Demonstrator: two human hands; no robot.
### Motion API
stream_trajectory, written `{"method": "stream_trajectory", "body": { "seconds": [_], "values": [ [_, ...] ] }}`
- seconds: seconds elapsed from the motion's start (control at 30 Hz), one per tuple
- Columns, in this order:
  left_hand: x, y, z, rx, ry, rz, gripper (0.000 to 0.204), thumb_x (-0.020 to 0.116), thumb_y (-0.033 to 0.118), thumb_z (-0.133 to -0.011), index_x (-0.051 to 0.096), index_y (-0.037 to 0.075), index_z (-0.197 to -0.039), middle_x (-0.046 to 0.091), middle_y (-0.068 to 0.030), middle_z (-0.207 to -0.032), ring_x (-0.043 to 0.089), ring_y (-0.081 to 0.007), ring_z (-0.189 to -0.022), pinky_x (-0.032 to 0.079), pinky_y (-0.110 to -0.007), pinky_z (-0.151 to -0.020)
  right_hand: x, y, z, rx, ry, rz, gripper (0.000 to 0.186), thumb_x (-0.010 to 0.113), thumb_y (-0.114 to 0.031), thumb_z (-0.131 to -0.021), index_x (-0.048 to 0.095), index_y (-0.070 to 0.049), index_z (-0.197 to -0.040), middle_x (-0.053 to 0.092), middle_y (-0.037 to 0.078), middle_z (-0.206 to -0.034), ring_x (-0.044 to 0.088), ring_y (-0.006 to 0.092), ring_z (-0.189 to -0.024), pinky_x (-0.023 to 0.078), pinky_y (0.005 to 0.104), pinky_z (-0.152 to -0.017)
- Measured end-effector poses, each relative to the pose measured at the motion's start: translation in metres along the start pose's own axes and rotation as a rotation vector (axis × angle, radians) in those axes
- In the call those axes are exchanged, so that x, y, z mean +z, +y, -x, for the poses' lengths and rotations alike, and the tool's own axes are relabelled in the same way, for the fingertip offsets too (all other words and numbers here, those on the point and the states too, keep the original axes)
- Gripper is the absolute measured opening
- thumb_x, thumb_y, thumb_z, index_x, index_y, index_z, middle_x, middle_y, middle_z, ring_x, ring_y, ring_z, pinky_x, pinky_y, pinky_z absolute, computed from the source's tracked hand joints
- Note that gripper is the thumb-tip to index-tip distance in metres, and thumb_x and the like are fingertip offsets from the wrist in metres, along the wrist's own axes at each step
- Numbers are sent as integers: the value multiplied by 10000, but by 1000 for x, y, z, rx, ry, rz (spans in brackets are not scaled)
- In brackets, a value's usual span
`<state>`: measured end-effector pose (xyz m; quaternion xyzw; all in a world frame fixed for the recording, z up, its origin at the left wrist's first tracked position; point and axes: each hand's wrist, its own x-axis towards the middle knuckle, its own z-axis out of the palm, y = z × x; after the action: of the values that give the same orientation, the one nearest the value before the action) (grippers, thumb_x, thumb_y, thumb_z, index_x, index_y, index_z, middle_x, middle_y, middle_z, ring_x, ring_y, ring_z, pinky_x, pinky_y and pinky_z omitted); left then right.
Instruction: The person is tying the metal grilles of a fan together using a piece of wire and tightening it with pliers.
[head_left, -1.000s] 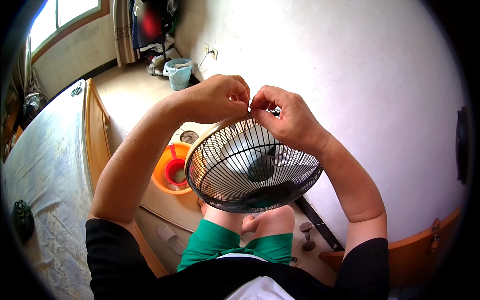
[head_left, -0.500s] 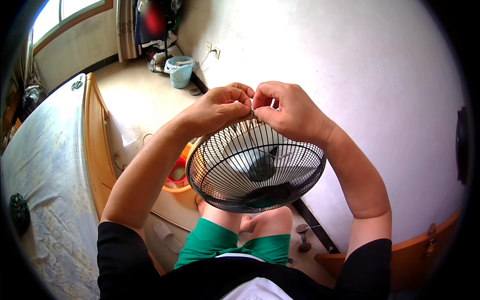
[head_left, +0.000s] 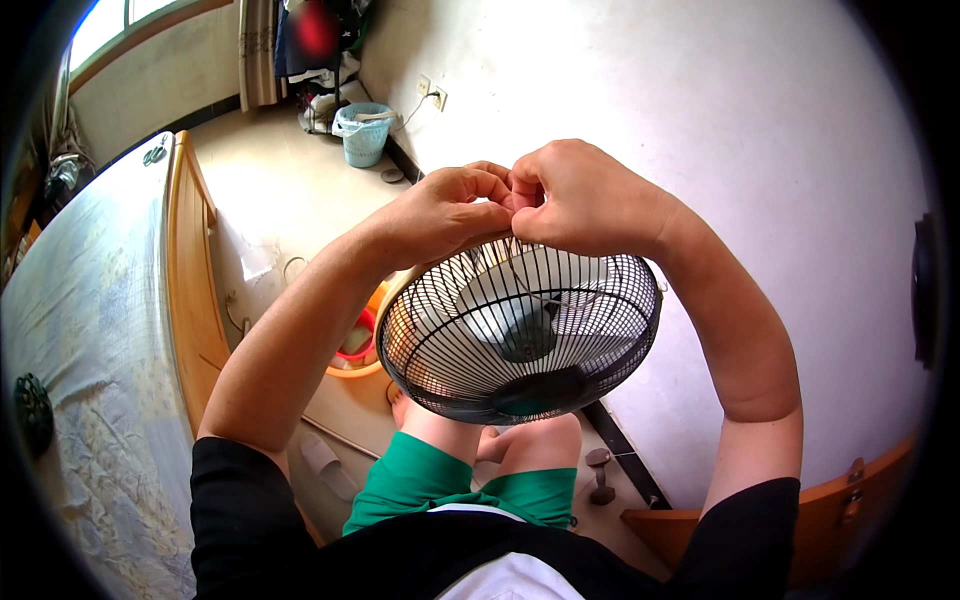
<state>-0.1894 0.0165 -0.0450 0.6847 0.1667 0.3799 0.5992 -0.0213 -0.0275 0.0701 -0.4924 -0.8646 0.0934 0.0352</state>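
In front of me stands a fan head [head_left: 520, 345] with a black wire guard, its grey blades and motor hub showing through the wires. Both hands meet at the top of the guard's rim. My left hand [head_left: 455, 210] is closed there, thumb and fingers pinched at the rim. Against it, my right hand [head_left: 595, 205] is closed too, its thumb and curled fingertips pressed together at the same spot. Any small part between those fingertips is hidden by the fingers. Below the guard, the fan's stand cannot be made out.
To the left is a bed [head_left: 100, 300] with a wooden frame [head_left: 192, 270]. An orange basin [head_left: 352, 373] with a red one inside sits behind my left forearm. On the floor lie a slipper [head_left: 328, 465] and a dumbbell [head_left: 599, 476]. A blue bin [head_left: 364, 148] stands by the wall.
My right hand has turned and risen slightly, its knuckles now higher and its fingers tighter against the left. The guard appears a little farther right and lower at its top.
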Motion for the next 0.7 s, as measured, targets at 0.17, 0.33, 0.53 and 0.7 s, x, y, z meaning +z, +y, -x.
{"method": "stream_trajectory", "body": {
  "seconds": [0.17,0.33,0.53,0.7],
  "values": [
    [-2,-11,-3,36,10,46,191,646,162,-948,642,-29,-958,479,-96,-1235,569,-159,-1079,498,-287,-967,16,10,7,-47,127,-114,111,606,-94,-758,598,11,-723,584,89,-675,527,143,-615,451,304,-577],
    [7,-9,-5,16,37,64,179,643,132,-934,633,-46,-954,482,-89,-1245,587,-128,-1021,508,-243,-906,29,37,11,-32,148,-441,166,619,-149,-836,621,2,-766,617,69,-687,567,121,-661,474,287,-613],
    [3,-7,-6,-65,12,160,213,655,151,-935,632,-54,-985,525,-73,-1163,602,-120,-978,512,-231,-895,11,31,7,-90,57,-287,176,613,-150,-798,654,21,-801,634,114,-706,589,172,-664,491,311,-631],
    [7,1,-3,-31,23,85,241,660,179,-943,640,-59,-971,495,-90,-1206,599,-132,-991,515,-247,-903,1,3,5,-99,68,124,198,610,-156,-759,666,33,-778,628,193,-684,604,259,-615,501,349,-614]
  ]
}}
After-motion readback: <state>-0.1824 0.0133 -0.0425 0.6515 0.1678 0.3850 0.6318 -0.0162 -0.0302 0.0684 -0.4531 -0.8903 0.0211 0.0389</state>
